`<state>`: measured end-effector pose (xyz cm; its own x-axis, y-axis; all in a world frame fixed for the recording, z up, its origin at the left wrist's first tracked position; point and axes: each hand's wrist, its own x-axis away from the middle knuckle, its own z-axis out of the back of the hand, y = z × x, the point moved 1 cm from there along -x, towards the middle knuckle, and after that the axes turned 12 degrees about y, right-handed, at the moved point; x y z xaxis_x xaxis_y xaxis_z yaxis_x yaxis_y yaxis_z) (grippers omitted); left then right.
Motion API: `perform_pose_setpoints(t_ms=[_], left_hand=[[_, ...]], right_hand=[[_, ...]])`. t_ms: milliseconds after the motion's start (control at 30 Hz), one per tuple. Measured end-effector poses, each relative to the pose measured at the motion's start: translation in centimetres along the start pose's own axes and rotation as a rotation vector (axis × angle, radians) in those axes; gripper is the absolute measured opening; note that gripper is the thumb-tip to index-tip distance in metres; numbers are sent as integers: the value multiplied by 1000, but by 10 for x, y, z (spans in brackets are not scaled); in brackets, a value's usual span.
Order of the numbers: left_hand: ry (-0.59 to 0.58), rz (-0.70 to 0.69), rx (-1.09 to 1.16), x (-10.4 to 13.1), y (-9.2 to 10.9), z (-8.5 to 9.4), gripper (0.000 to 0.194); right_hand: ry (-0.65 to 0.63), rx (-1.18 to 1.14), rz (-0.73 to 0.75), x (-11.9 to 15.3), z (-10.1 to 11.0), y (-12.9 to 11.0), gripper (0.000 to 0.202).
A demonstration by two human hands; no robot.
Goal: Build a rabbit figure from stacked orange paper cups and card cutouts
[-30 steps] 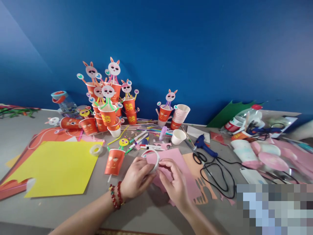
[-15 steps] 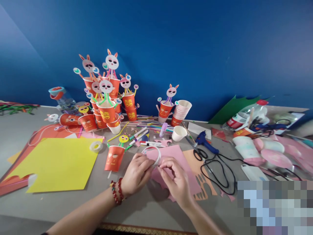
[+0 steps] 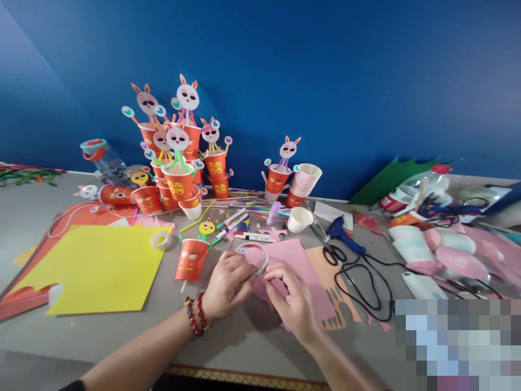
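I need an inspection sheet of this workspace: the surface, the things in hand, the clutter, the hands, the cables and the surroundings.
Surface: grey table, bearing a yellow sheet and a pink sheet.
Things in hand: white ring, held tilted above the pink sheet.
Clutter: marker pens, a white cup, red cups with paper faces, one lying on its side at left.
Hands: left hand grips the ring; right hand has its fingertips at the rim, whether pinching cannot be told.
Cables: black cable of the blue glue gun, lying in loops.
Surroundings: blue wall behind; lower right corner pixelated.
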<state>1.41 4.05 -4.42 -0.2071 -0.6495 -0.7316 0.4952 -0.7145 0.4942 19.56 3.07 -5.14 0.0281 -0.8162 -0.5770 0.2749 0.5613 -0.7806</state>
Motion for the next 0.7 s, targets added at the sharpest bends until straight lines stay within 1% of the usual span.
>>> perform_pose_setpoints(t_ms=[100,167,267,400,600,700], left_hand=[[14,16,4,0,1,1,17],[13,19,5,-1,2,1,17],[21,16,5,-2,3,2,17],[51,22,28,-2,4,3,17],[90,164,142,5,8,0,15],[135,274,214,7,4,-2,16]], right_hand=[[11,26,-50,3,-1,-1,12],[-5,40,-55,2,-1,-2,12],[-33,23,-14,0,-1,-4,13],[-32,8,20,-1,0,-4,17],[-54,7,107,2,1,-9,23],[-37,-15,148,3,4,-11,24]])
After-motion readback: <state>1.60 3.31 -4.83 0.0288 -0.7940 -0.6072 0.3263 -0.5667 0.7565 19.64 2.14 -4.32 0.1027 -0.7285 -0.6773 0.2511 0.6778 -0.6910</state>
